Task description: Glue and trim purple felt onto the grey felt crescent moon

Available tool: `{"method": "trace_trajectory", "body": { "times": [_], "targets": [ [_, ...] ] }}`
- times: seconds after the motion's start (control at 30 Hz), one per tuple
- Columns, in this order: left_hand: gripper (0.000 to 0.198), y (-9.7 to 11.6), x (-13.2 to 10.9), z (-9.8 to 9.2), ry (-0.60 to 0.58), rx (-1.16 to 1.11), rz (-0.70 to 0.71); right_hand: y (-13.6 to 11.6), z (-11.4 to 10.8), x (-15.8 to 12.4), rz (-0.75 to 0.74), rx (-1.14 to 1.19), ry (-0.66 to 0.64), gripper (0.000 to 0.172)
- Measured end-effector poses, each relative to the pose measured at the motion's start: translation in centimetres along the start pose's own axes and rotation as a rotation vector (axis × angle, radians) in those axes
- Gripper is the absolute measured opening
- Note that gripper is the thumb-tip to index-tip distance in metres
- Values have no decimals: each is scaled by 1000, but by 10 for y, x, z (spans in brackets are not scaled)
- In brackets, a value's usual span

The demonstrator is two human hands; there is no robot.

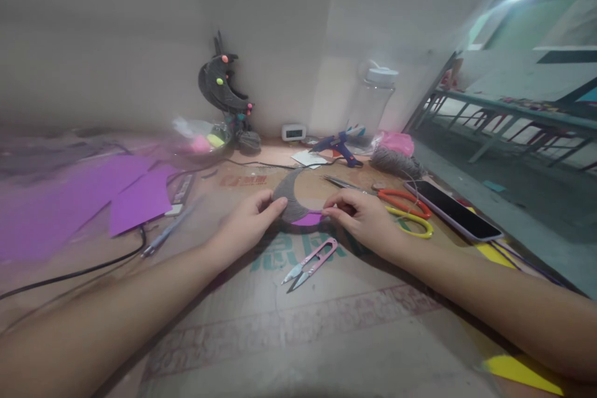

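Left hand [255, 216] pinches a gray-and-purple crescent [293, 189] between thumb and fingers; right hand [358, 216], thumb and fingertips together, grips its purple right end, beyond pink-handled thread snips [323, 260] and left of orange-and-yellow-handled scissors [405, 194].

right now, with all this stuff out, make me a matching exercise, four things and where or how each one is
Things
1. crescent
2. snips
3. phone
4. glue gun

Place, colour or state
A. lying flat at the right, dark side up
B. blue, lying beyond the hands
C. between left hand and right hand, part grey, part purple
D. pink-handled, blades apart

Pairs: 1-C, 2-D, 3-A, 4-B
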State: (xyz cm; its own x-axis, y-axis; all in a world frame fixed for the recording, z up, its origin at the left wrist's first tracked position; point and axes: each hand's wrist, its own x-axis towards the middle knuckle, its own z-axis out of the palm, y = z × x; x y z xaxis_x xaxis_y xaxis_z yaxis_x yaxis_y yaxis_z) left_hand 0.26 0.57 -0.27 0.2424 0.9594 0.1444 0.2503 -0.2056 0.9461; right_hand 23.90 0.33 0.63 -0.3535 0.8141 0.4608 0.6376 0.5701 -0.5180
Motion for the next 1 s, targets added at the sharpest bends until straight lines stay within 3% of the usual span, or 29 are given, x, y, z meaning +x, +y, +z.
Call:
{"method": "trace_trajectory", "body": {
  "times": [0.67, 0.8, 0.93, 1.0],
  "targets": [
    [29, 1, -1, -2, -239, -99, -21, -3, 4, 1, 44, 66, 53, 15],
    [27, 1, 0, -1, -184, -109, -24, 4, 5, 4, 33, 60, 25, 11],
    [32, 0, 1, -1, -97, -92, -38, 9, 0, 8, -64, 52, 189, 24],
    [37, -1, 2, -2, -71, -79, -35, 8, -4, 8, -85, 76, 296, 22]
  ]
}}
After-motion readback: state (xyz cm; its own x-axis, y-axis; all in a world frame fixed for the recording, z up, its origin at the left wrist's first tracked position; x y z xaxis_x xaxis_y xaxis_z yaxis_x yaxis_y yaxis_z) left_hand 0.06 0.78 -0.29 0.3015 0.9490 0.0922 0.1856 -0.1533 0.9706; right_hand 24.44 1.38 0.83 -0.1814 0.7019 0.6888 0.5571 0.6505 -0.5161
